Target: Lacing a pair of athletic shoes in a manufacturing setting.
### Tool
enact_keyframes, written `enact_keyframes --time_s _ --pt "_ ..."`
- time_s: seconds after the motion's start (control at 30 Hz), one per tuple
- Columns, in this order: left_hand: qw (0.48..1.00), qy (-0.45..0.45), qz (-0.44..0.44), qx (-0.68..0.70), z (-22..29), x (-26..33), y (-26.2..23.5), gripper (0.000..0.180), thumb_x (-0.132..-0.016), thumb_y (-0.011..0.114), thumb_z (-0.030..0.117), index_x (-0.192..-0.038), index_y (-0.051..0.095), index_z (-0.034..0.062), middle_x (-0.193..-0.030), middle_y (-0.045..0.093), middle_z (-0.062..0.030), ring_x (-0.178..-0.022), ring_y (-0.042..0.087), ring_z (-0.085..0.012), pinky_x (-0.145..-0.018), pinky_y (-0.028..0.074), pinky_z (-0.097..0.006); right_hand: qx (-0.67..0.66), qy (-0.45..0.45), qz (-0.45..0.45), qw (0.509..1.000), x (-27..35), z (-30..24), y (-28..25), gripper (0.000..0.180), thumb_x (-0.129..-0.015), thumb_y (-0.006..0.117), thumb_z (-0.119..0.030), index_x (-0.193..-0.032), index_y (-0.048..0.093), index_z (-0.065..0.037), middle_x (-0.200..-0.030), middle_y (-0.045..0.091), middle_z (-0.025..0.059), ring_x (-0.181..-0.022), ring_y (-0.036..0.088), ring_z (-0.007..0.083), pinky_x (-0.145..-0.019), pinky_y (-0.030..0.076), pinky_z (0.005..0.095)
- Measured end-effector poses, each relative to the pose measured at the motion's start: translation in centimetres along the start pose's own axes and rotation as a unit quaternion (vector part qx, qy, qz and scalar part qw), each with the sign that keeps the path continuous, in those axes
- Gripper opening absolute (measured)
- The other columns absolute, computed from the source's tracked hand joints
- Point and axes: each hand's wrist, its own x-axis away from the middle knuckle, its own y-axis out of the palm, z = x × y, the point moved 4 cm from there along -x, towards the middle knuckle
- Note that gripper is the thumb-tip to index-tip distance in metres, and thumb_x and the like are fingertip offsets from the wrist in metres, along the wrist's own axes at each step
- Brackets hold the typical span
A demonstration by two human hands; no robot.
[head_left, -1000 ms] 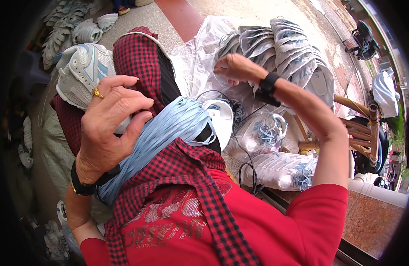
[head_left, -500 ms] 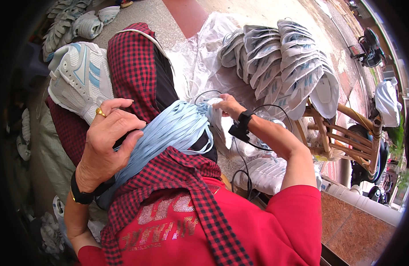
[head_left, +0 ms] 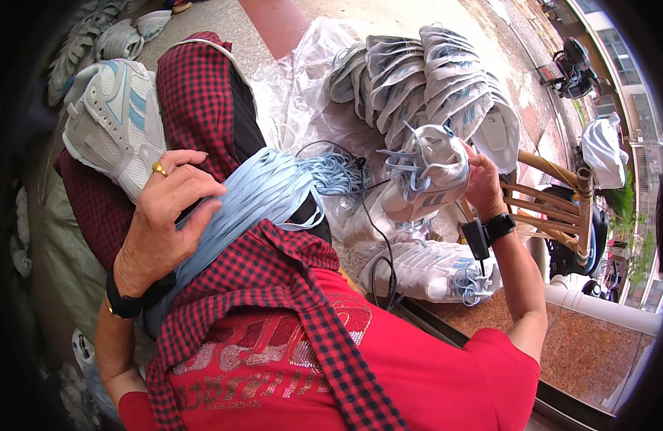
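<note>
My right hand [head_left: 482,183] is closed on a white sneaker [head_left: 435,190] with blue stripes, holding it up at the right of my lap. Loose light-blue laces trail from its opening. My left hand [head_left: 175,215] hovers over the left of my lap, its fingers bent and its thumb apart from them, with nothing visible in it. Beneath and beside it, a thick bundle of light-blue shoelaces [head_left: 270,179] lies across my lap. Beyond this hand, another white sneaker [head_left: 116,115] with blue stripes rests on my left leg; no laces show in its eyelets.
Stacked white sneakers [head_left: 453,79] stand ahead on the right, by a bamboo stool [head_left: 550,208]. Laced sneakers [head_left: 425,273] lie at my right side. Clear plastic sheeting [head_left: 310,79] covers the floor ahead. A black cable [head_left: 378,223] runs between the laces and the held sneaker.
My right hand has moved from the far end of the lace bundle to the right, and now holds up a sneaker with blue laces. My left hand keeps nearly the same pose.
</note>
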Motion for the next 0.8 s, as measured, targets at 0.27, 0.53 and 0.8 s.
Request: enact_keyframes --time_s 0.27,0.53,0.8 --pt "1.0 -0.022 -0.015 0.012 -0.3 1.0 0.2 0.024 -0.074 0.073 -0.004 -0.096 0.067 0.0032 -0.094 0.065 -0.0089 -0.113 0.057 -0.0344 -0.096 0.046 -0.044 0.039 0.002 0.139 0.99 1.6 0.1 -2.7 0.036 -0.098 0.055 -0.026 -0.129 0.058 -0.007 -0.105 0.066 0.0044 -0.094 0.064 0.0164 -0.084 0.055 0.0317" --pt "1.0 -0.018 -0.024 0.005 -0.4 0.9 0.3 0.023 -0.074 0.073 -0.004 -0.094 0.067 0.0036 -0.095 0.065 -0.008 -0.114 0.056 -0.0338 -0.097 0.046 -0.044 0.026 0.173 0.077 0.982 3.3 9.0 -7.5 0.052 -0.102 0.052 -0.044 -0.13 0.056 0.0 -0.113 0.07 0.0113 -0.093 0.068 0.0232 -0.084 0.057 0.0376" --pt "0.999 -0.029 -0.031 -0.003 -0.5 0.9 0.6 0.023 -0.073 0.074 -0.004 -0.094 0.068 0.0042 -0.095 0.065 -0.0075 -0.113 0.057 -0.0335 -0.097 0.047 -0.044 0.098 0.214 0.204 0.95 2.7 7.1 -11.9 0.037 -0.094 0.064 -0.05 -0.08 0.061 -0.016 -0.059 0.051 -0.0047 -0.047 0.046 0.0087 -0.044 0.04 0.0258"
